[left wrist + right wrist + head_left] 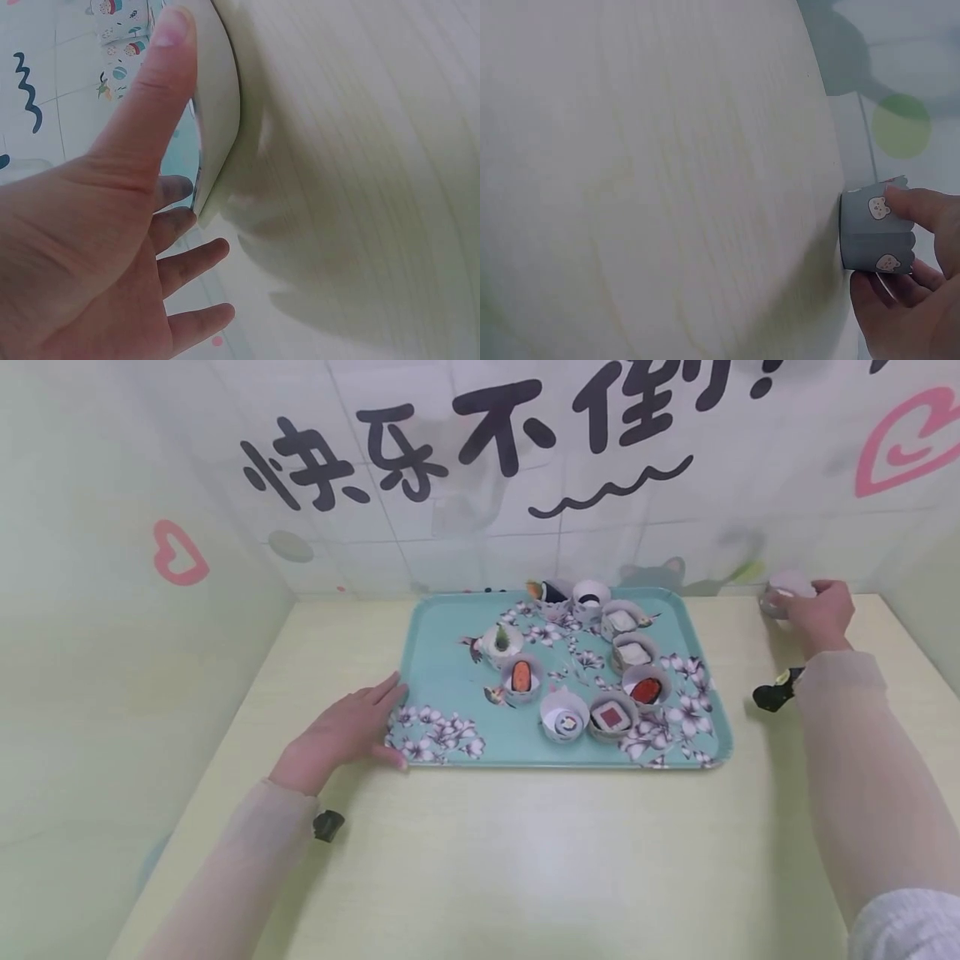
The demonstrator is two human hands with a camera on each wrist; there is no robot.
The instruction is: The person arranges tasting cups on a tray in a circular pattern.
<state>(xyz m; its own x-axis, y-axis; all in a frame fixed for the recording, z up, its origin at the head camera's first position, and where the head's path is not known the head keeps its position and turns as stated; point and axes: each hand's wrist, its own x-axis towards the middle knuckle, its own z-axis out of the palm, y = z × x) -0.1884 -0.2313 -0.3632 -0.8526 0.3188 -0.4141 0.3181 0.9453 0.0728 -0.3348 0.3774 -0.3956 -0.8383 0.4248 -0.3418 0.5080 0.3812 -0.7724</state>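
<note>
My left hand (345, 727) touches the left edge of a teal floral tray (442, 672), fingers extended. In the left wrist view the thumb (161, 67) lies along the tray's rim. Beyond the tray's right side, by the back wall, my right hand (823, 610) grips a small paper cup (786, 587) between thumb and fingers. Bear faces are printed on this grey cup (874, 232) in the right wrist view, its base at the tabletop. Several similar cups stand on the tray with sushi-like pieces, such as an orange-topped one (521, 677) and a red-topped one (646, 691).
A pale wood-grain table (525, 852) carries the tray, which lies close to the back wall (480, 560). Walls close in the left and back, with black lettering and pink hearts. Bare tabletop lies in front of the tray.
</note>
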